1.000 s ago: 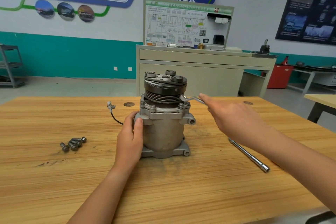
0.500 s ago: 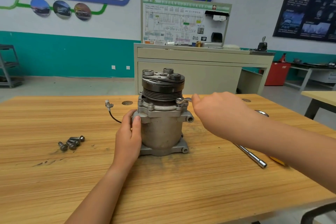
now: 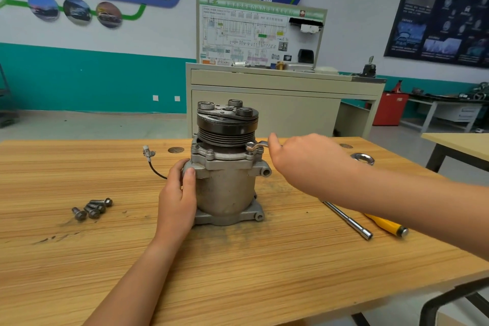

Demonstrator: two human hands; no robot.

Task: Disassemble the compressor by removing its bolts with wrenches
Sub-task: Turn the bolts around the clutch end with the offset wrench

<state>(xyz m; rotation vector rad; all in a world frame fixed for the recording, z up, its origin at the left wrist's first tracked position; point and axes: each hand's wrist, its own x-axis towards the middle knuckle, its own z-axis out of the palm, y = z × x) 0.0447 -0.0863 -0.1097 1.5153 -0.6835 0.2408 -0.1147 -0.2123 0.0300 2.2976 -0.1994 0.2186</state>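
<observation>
The grey metal compressor [image 3: 227, 188] stands upright on the wooden table [image 3: 238, 272], its black pulley on top. My left hand [image 3: 177, 196] grips the left side of its body. My right hand [image 3: 304, 164] holds a ring wrench [image 3: 255, 146] whose near ring sits on a bolt on the compressor's right upper flange. The wrench's far ring end [image 3: 363, 158] shows past my hand, and the shaft between is hidden by my hand. Several removed bolts [image 3: 92, 209] lie on the table to the left.
A long socket extension bar [image 3: 349, 221] and a yellow-handled tool [image 3: 389, 226] lie on the table to the right, under my right forearm. A cable with a connector [image 3: 149, 153] hangs off the compressor's left. A beige cabinet [image 3: 277, 103] stands behind the table.
My right hand has closed round the wrench and swung its handle toward the right; the far ring end now shows past my hand. The left hand keeps its grip.
</observation>
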